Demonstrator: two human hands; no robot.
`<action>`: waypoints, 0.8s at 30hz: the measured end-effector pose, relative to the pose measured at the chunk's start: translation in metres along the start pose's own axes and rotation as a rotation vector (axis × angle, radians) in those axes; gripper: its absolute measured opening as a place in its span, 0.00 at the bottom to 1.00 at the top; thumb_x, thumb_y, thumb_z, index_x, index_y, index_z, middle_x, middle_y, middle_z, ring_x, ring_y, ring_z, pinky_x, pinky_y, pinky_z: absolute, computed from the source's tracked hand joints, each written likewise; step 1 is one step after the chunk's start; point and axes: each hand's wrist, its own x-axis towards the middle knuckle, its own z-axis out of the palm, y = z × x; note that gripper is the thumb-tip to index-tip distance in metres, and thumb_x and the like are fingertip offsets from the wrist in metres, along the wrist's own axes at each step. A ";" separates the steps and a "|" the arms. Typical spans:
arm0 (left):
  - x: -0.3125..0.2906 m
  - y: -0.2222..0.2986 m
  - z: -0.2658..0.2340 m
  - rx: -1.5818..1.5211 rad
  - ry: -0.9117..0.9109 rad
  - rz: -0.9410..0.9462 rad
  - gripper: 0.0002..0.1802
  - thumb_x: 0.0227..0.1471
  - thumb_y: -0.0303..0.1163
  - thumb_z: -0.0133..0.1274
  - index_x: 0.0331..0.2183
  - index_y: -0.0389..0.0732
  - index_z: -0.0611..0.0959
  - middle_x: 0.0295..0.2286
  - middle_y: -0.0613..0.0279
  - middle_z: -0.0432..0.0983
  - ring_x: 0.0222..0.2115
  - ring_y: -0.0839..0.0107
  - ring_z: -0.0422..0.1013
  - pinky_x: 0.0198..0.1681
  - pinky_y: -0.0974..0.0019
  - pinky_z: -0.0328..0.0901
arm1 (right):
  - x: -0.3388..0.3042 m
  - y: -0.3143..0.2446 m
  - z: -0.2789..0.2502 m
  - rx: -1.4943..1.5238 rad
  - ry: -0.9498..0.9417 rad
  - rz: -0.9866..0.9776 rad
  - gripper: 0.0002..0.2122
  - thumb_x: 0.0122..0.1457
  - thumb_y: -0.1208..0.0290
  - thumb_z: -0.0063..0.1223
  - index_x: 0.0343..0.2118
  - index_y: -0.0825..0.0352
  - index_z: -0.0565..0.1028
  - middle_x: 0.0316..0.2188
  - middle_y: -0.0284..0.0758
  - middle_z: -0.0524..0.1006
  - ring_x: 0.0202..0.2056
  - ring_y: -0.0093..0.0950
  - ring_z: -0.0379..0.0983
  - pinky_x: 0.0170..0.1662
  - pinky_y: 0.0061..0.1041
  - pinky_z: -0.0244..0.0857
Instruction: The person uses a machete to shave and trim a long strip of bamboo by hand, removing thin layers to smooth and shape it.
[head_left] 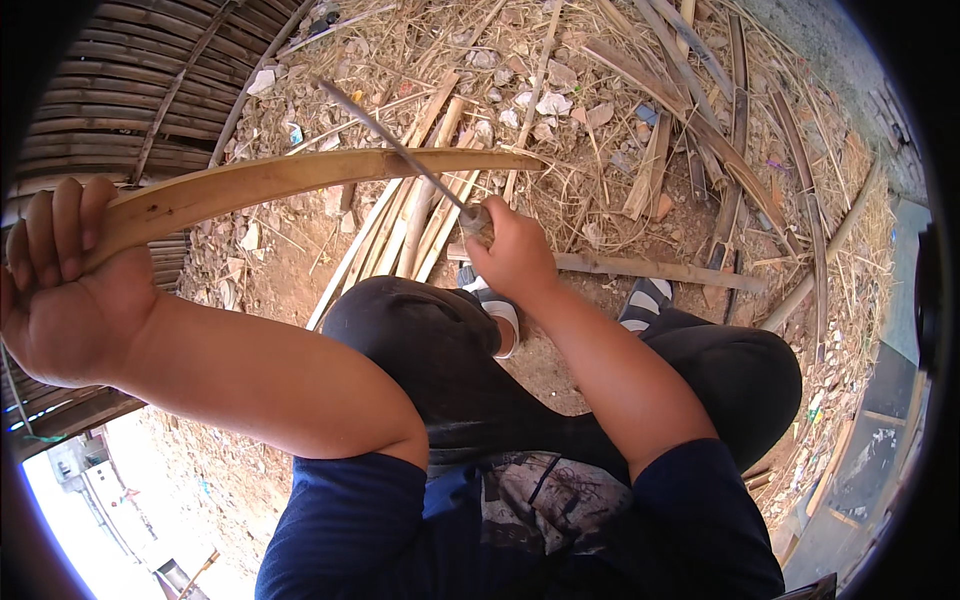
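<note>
My left hand [75, 290] is closed round one end of a long split bamboo strip [300, 180], raised at the far left. From there the pale yellow strip stretches to the right across the view and tapers to a point. In my right hand [515, 250] is the handle of a long narrow knife [400, 147], its dark blade slanting up and to the left. The blade crosses in front of the strip near the middle; whether it touches the strip I cannot tell. My fingers hide most of the wrapped-looking handle.
Split bamboo pieces [425, 215] lie in a bundle beyond my knees. A bamboo length [650, 270] rests crosswise by my sandalled feet, and longer strips [720, 130] are scattered at the right among straw and rubble. A slatted bamboo wall [130, 95] stands at the left.
</note>
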 end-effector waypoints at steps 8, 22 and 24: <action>0.005 -0.001 -0.013 -0.004 0.058 -0.020 0.13 0.44 0.34 0.46 0.15 0.48 0.62 0.13 0.69 0.50 0.15 0.75 0.48 0.22 0.69 0.49 | -0.013 0.077 -0.004 -0.200 -0.053 0.393 0.18 0.51 0.68 0.59 0.44 0.71 0.74 0.34 0.53 0.79 0.39 0.51 0.77 0.43 0.45 0.71; 0.010 0.002 -0.014 -0.041 0.027 -0.049 0.12 0.43 0.33 0.45 0.15 0.47 0.61 0.14 0.68 0.49 0.16 0.74 0.48 0.22 0.67 0.49 | -0.016 0.125 0.012 -0.211 0.002 0.380 0.17 0.50 0.69 0.60 0.42 0.68 0.74 0.34 0.51 0.80 0.38 0.51 0.77 0.42 0.45 0.71; 0.011 0.002 -0.020 -0.041 -0.047 -0.027 0.11 0.48 0.36 0.41 0.18 0.48 0.63 0.15 0.69 0.51 0.16 0.75 0.48 0.23 0.66 0.49 | -0.010 0.138 0.003 -0.266 -0.001 0.442 0.17 0.50 0.69 0.60 0.43 0.69 0.74 0.35 0.52 0.80 0.39 0.51 0.77 0.44 0.45 0.71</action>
